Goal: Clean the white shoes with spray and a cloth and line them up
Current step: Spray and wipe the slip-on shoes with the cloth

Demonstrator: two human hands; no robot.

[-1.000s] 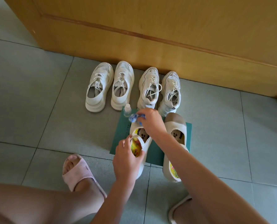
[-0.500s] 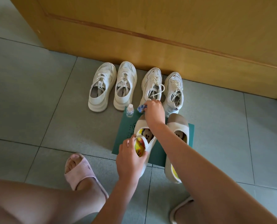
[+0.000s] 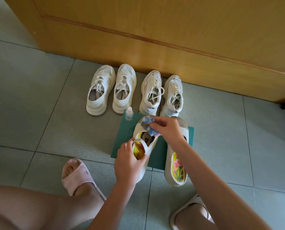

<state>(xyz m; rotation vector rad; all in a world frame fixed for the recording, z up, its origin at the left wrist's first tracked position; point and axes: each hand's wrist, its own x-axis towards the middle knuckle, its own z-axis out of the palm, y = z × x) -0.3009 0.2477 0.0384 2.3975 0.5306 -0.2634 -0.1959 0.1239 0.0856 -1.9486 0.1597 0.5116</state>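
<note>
Two pairs of white sneakers stand in a row by the wooden door: the left pair (image 3: 111,89) and the right pair (image 3: 161,93). On a green mat (image 3: 158,151) lie two white strap shoes with embroidered insoles. My left hand (image 3: 128,161) grips the heel of the left strap shoe (image 3: 150,143). My right hand (image 3: 167,128) holds a crumpled blue-and-white cloth (image 3: 148,125) over that shoe's toe. The right strap shoe (image 3: 175,168) lies beside it, partly hidden by my right forearm. A small clear spray bottle (image 3: 129,114) stands upright at the mat's far left corner.
A wooden door (image 3: 155,39) closes off the far side. The floor is grey tile (image 3: 38,105). My feet in pink slippers sit near the bottom: the left slipper (image 3: 77,176) and the right slipper (image 3: 190,211). A small black door stop (image 3: 283,107) is at far right.
My right hand has drawn the cloth back from near the sneakers to over the toe of the left strap shoe. My left hand keeps its hold on the heel.
</note>
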